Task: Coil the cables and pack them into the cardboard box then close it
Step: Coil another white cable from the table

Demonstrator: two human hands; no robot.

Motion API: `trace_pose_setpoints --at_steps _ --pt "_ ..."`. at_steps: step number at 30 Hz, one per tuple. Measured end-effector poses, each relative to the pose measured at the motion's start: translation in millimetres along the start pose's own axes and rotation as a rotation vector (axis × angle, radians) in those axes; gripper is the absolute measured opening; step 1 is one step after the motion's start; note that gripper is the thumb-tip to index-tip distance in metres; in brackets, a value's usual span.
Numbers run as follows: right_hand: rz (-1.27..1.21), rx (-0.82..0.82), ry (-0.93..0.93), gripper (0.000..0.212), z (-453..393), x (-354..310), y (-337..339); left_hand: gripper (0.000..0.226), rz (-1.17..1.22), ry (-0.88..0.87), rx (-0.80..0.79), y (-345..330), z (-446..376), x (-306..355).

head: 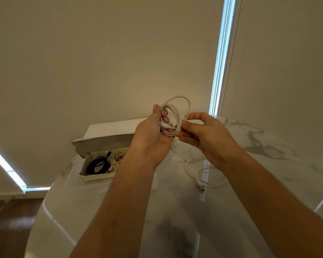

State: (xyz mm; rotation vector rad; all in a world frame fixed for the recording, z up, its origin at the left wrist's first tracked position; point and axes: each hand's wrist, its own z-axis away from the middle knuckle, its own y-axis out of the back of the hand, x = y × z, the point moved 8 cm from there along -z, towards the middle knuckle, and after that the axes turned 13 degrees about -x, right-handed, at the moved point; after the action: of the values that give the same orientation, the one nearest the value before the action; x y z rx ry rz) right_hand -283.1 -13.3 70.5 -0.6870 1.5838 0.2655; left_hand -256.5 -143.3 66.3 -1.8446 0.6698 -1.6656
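My left hand (151, 135) grips several loops of a white cable (175, 116) raised above the table. My right hand (205, 135) pinches the same cable just right of the coil. The loose tail of the white cable (203, 172) trails down onto the marble table and ends in a USB plug (202, 188). To the left stands the open cardboard box (97, 176) with its lid (104, 144) tilted back. Inside lie a coiled black cable (98, 164) and a coiled cream cable (117, 155).
The glossy white marble table (175, 211) has a rounded front-left edge, with dark wooden floor (11, 220) below it. A thin wire lies on that floor. Blinds cover the windows behind the table.
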Motion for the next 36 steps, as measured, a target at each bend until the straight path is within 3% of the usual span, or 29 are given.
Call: trace_pose_setpoints --at_steps 7,11,16,21,25,31,36 --pt "0.410 0.058 0.123 0.017 5 -27 -6 0.041 0.055 -0.020 0.023 4 -1 2" --pt "0.537 0.043 0.106 0.029 8 -29 -13 0.041 0.031 -0.012 0.047 7 -1 1" --pt "0.690 -0.016 0.160 0.059 10 -31 -23 0.039 -0.013 0.001 0.061 7 2 -1" --pt "0.959 -0.124 0.288 0.026 14 -32 -40 0.037 -0.059 0.015 0.085 8 5 -1" --pt "0.967 -0.091 0.299 0.012 8 -26 -35 0.037 -0.088 0.019 0.108 10 5 -3" --pt "1.023 -0.123 0.232 0.013 8 -26 -31 0.035 -0.094 0.042 0.149 16 4 -4" --pt "1.325 -0.202 0.298 0.017 17 -40 -39 0.039 -0.026 0.106 0.202 30 0 -8"
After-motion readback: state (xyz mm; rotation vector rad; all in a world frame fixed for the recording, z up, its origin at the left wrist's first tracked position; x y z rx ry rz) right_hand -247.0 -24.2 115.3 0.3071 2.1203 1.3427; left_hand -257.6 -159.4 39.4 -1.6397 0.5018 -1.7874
